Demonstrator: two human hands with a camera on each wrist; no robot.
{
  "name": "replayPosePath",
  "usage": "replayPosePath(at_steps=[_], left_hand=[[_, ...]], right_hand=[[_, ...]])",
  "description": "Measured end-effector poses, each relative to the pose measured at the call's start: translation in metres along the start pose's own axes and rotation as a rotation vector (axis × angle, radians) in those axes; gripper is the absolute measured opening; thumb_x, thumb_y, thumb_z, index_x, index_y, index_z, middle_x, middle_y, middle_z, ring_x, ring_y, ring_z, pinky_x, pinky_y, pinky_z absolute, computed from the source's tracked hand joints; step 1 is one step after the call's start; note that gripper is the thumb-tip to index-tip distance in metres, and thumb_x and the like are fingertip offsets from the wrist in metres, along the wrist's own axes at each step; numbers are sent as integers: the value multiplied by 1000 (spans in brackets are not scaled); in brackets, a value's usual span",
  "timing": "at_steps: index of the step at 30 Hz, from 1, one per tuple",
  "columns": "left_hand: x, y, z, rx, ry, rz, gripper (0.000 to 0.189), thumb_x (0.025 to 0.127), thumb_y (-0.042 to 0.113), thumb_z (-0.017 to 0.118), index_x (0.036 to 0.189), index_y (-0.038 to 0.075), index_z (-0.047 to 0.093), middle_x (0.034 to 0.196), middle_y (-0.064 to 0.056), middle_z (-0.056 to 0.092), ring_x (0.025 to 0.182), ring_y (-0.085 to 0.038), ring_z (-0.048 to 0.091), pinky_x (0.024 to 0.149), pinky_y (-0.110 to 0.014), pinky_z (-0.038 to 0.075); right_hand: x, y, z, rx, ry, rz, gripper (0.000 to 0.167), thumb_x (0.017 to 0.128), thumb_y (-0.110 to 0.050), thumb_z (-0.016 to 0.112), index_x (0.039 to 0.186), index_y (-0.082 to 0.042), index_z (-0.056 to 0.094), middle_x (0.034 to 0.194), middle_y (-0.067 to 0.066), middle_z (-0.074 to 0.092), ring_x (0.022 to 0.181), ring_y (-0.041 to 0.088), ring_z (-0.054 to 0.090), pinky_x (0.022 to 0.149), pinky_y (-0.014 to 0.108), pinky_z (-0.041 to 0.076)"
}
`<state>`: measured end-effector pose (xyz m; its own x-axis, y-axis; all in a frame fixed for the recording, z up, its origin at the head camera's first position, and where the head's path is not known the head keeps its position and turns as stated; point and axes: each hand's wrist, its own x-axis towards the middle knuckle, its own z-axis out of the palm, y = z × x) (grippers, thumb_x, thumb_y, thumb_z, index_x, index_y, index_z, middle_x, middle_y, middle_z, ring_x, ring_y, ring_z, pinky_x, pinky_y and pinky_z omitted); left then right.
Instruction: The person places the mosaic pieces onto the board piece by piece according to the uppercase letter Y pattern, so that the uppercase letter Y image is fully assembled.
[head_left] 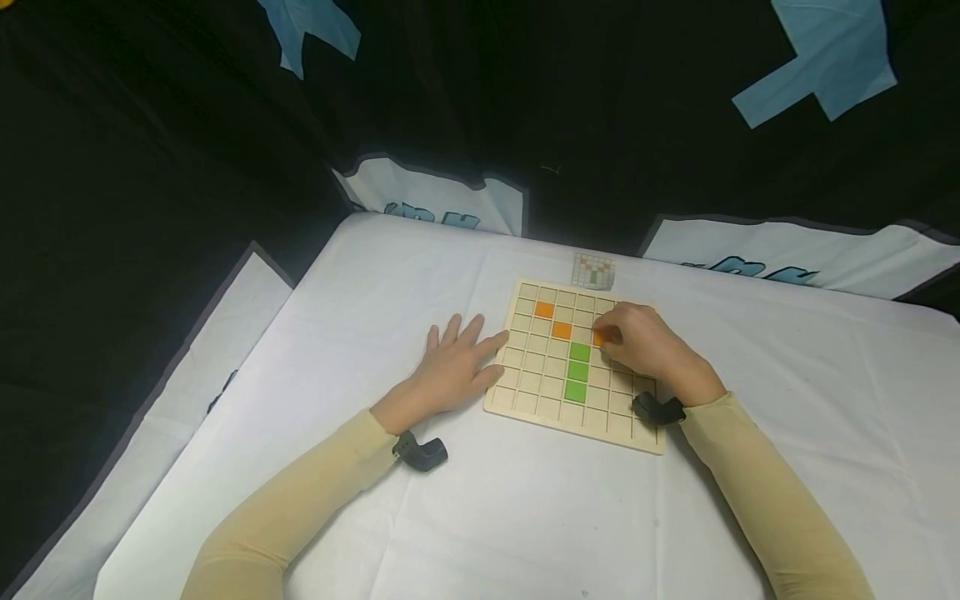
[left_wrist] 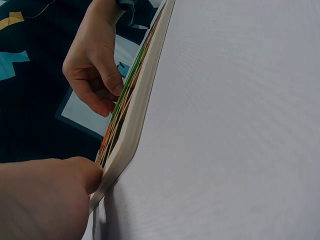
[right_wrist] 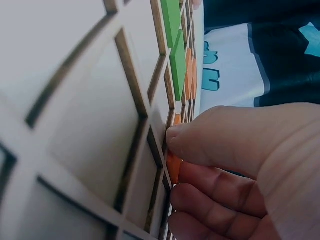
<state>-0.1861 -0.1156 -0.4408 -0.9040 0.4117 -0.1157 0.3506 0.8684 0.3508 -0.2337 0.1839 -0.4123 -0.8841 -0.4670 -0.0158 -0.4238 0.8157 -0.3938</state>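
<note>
A pale wooden grid board (head_left: 551, 410) lies on the white table. Green square tiles (head_left: 577, 372) form a short column in its middle cells, and two orange tiles (head_left: 544, 310) sit diagonally at the upper left. My right hand (head_left: 647, 343) is over the board's right half. It pinches another orange tile (right_wrist: 173, 169) between thumb and fingers, right at the grid's surface in the right wrist view. My left hand (head_left: 452, 373) lies with fingers spread at the board's left edge, its fingertips touching the rim. The right hand partly hides the cells under it.
A small card (head_left: 593, 272) printed with a coloured grid pattern lies just beyond the board's far edge. White cloth covers the table (head_left: 480, 517). Dark curtains (head_left: 465, 100) with blue shapes hang behind and to the left.
</note>
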Motion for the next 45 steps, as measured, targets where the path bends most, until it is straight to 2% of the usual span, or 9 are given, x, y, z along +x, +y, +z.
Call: replayPosePath(at_steps=[5, 12, 16, 22, 26, 32, 36, 45], left_hand=[[0, 1, 0, 1, -2, 0, 57, 105, 44, 45, 159, 26, 38, 169, -22, 21, 155, -55, 9, 119, -77, 7], [0, 1, 0, 4, -7, 0, 57, 105, 44, 44, 159, 26, 38, 169, -22, 20, 155, -55, 9, 119, -77, 7], [0, 1, 1, -1, -5, -1, 57, 105, 44, 45, 159, 25, 39, 169, -22, 21, 155, -55, 9, 119, -77, 7], [0, 2, 3, 7, -7, -1, 58, 105, 45, 45, 159, 26, 38, 169, -22, 21, 155, -54, 9, 119, -77, 7], [0, 2, 2, 7, -7, -1, 58, 105, 45, 45, 159, 26, 38, 169, -22, 20, 155, -54, 9, 119, -77, 7], [-1, 1, 0, 10, 5, 4, 58, 105, 44, 46, 159, 25, 39, 168, -22, 22, 154, -55, 10, 119, -77, 8], [-1, 0, 1, 9, 9, 5, 58, 105, 44, 46, 159, 25, 39, 168, -22, 22, 154, -55, 11, 119, -77, 8], [0, 0, 0, 1, 3, 6, 57, 105, 44, 45, 159, 25, 39, 169, -23, 22, 154, -55, 10, 119, -77, 8]], right_hand=[[-1, 0, 0, -5, 6, -11, 31, 86, 0, 70, 117, 4, 74, 108, 17, 74, 91, 26, 60, 92, 48, 54], [-2, 1, 0, -1, 9, -5, 30, 85, 0, 70, 115, 4, 74, 103, 16, 73, 87, 25, 58, 87, 46, 54], [-4, 2, -1, -5, 10, 2, 30, 86, -1, 71, 116, 4, 74, 106, 17, 73, 91, 27, 60, 90, 48, 54], [-12, 5, -8, 8, 28, 26, 32, 88, -1, 70, 119, 8, 71, 114, 23, 73, 103, 33, 67, 95, 52, 55], [-21, 11, -14, 11, 50, 31, 31, 89, -2, 71, 118, 8, 72, 111, 24, 73, 98, 32, 66, 91, 51, 56], [-33, 20, -22, 8, 64, 92, 33, 89, -4, 72, 120, 8, 71, 109, 24, 72, 91, 30, 64, 84, 49, 55], [-40, 26, -26, -2, 56, 144, 35, 89, -5, 72, 122, 7, 70, 111, 24, 71, 95, 32, 64, 84, 50, 55], [-53, 37, -30, -27, 74, 186, 38, 88, -4, 73, 123, 10, 68, 113, 27, 70, 97, 36, 64, 84, 52, 55]])
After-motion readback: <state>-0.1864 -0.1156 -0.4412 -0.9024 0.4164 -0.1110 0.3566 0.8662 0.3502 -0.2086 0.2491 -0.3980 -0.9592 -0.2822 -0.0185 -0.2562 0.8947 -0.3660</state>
